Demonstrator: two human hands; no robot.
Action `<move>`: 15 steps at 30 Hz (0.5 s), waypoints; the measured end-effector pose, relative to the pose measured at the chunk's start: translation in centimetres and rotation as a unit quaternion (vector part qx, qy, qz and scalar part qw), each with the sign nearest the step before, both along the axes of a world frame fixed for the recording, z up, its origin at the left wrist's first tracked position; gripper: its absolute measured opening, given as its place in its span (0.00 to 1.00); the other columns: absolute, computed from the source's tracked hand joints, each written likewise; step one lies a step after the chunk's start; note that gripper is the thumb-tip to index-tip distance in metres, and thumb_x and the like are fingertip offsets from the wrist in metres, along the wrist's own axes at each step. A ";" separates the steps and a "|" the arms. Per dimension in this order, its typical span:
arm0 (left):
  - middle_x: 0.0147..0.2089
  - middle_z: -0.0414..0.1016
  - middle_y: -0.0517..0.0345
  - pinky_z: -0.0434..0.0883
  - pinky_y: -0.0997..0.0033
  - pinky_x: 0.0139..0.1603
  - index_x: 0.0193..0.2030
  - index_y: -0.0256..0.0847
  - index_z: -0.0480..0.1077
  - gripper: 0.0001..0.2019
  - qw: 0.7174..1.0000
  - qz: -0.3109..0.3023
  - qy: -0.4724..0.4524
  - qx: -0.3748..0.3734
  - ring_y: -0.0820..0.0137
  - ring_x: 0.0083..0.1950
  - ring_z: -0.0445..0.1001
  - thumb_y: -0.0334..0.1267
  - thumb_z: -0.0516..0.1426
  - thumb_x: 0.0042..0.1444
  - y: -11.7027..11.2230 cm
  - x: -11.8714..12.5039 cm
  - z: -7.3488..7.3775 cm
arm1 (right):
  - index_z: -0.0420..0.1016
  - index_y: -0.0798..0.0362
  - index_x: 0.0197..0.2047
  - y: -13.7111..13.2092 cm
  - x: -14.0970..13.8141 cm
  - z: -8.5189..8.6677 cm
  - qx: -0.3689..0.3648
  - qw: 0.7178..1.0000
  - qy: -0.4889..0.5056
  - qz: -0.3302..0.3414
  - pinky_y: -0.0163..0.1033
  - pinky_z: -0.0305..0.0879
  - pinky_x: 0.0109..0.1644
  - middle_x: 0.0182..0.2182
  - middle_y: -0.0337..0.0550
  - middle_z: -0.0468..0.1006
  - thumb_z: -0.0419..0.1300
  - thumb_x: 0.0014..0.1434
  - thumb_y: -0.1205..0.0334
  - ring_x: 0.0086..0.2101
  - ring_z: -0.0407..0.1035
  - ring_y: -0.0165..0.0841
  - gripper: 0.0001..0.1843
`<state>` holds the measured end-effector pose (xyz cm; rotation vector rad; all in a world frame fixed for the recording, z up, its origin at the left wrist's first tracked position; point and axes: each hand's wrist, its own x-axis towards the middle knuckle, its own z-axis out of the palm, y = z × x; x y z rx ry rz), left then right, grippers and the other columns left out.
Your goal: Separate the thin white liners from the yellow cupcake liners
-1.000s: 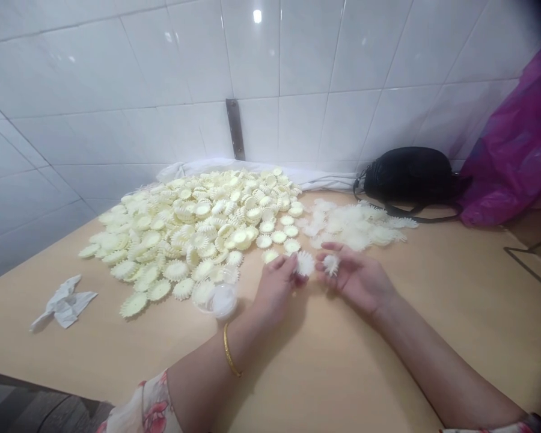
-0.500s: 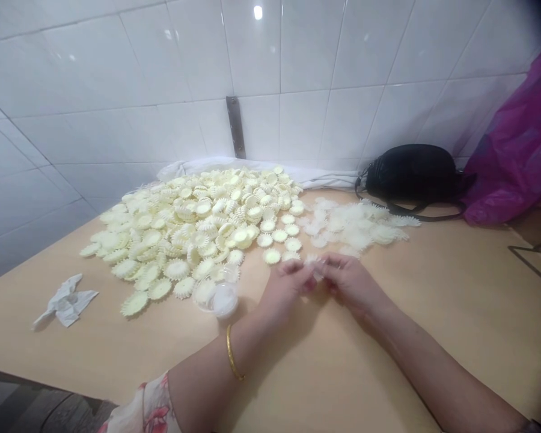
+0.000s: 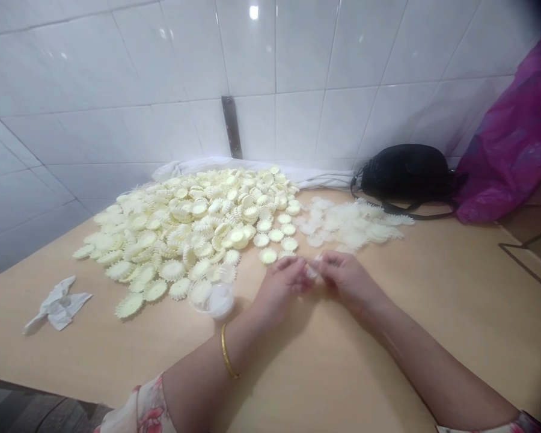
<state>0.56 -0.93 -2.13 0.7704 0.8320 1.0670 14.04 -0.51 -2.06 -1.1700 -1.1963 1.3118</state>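
Observation:
My left hand (image 3: 283, 287) and my right hand (image 3: 346, 275) meet above the table, fingertips pinched from both sides on a small whitish translucent disc (image 3: 312, 270). Fingers cover most of it, and its edge is blurred. Just beyond my hands lie several pale yellow scalloped discs (image 3: 276, 235) in loose rows. A large heap of the same scalloped discs (image 3: 193, 222) spreads behind and to the left. To the right of it is a flatter pile of translucent white scalloped pieces (image 3: 351, 222). Beside my left wrist stands a clear plastic tub (image 3: 216, 300) with something white in it.
A crumpled white tissue (image 3: 59, 304) lies at the left of the wooden table (image 3: 171, 355). At the back right sit a black bag (image 3: 406, 171) with a strap and a magenta plastic bag (image 3: 507, 144). White cloth (image 3: 315, 177) runs along the tiled wall (image 3: 297, 48).
The fingers of both hands have shifted slightly around the small disc, the left fingers curling more. The whole view has moved a little, so things appear slightly further left.

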 end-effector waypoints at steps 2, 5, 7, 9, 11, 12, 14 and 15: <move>0.25 0.68 0.59 0.65 0.72 0.30 0.29 0.35 0.67 0.12 1.000 -0.016 -0.019 -0.006 0.74 0.26 0.69 0.40 0.63 0.43 -0.1 0.0 0.1 | 0.59 0.53 0.16 0.0 -0.1 -0.1 -0.009 1.000 0.017 0.010 0.31 0.44 0.19 0.13 0.30 0.55 0.68 0.37 0.46 0.17 0.48 0.22 0.24; 0.26 0.68 0.59 0.66 0.71 0.32 0.29 0.34 0.67 0.12 0.998 -0.031 -0.046 -0.001 0.74 0.26 0.70 0.38 0.63 0.42 -0.1 -0.1 0.1 | 0.60 0.53 0.17 0.0 -0.1 -0.1 -0.026 0.999 0.025 0.011 0.31 0.40 0.18 0.12 0.29 0.55 0.68 0.38 0.47 0.16 0.45 0.21 0.24; 0.25 0.68 0.59 0.66 0.70 0.32 0.30 0.35 0.67 0.11 0.998 -0.027 -0.052 -0.001 0.74 0.26 0.70 0.37 0.63 0.43 -0.1 -0.2 0.1 | 0.60 0.53 0.17 0.0 0.0 0.0 -0.038 0.999 0.023 0.005 0.31 0.38 0.18 0.11 0.28 0.54 0.67 0.39 0.46 0.15 0.43 0.21 0.23; 0.25 0.69 0.59 0.66 0.70 0.33 0.30 0.35 0.66 0.11 0.999 -0.014 -0.048 -0.014 0.74 0.26 0.70 0.34 0.63 0.42 0.0 -0.2 0.0 | 0.60 0.52 0.17 0.0 0.0 0.0 -0.042 0.999 0.018 0.001 0.31 0.36 0.17 0.10 0.28 0.53 0.67 0.38 0.45 0.14 0.42 0.21 0.24; 0.25 0.70 0.57 0.66 0.70 0.33 0.32 0.35 0.67 0.12 0.999 -0.008 -0.032 -0.026 0.73 0.27 0.70 0.31 0.63 0.41 0.0 -0.2 -0.1 | 0.59 0.52 0.16 0.0 0.0 0.0 -0.040 0.999 0.016 0.007 0.31 0.36 0.17 0.09 0.28 0.53 0.67 0.38 0.44 0.13 0.43 0.21 0.24; 0.25 0.70 0.57 0.66 0.70 0.33 0.33 0.35 0.67 0.12 0.999 -0.009 -0.023 -0.026 0.73 0.26 0.70 0.30 0.63 0.41 0.1 -0.2 -0.1 | 0.60 0.52 0.16 0.0 0.0 -0.1 -0.036 0.999 0.017 0.016 0.31 0.37 0.16 0.09 0.29 0.54 0.67 0.38 0.44 0.13 0.43 0.21 0.25; 0.25 0.70 0.57 0.65 0.70 0.32 0.32 0.35 0.67 0.11 1.000 -0.023 -0.015 -0.012 0.74 0.26 0.69 0.29 0.63 0.40 0.1 -0.1 -0.2 | 0.61 0.52 0.16 0.0 0.0 -0.2 -0.027 0.999 0.019 0.038 0.32 0.41 0.17 0.10 0.30 0.56 0.66 0.38 0.43 0.14 0.46 0.22 0.24; 0.24 0.69 0.58 0.64 0.71 0.32 0.31 0.35 0.67 0.10 0.999 -0.030 -0.016 -0.002 0.74 0.25 0.68 0.29 0.62 0.40 0.1 -0.1 -0.2 | 0.62 0.52 0.17 0.0 0.0 -0.2 -0.021 0.998 0.021 0.047 0.32 0.43 0.17 0.11 0.30 0.58 0.66 0.38 0.42 0.14 0.47 0.22 0.24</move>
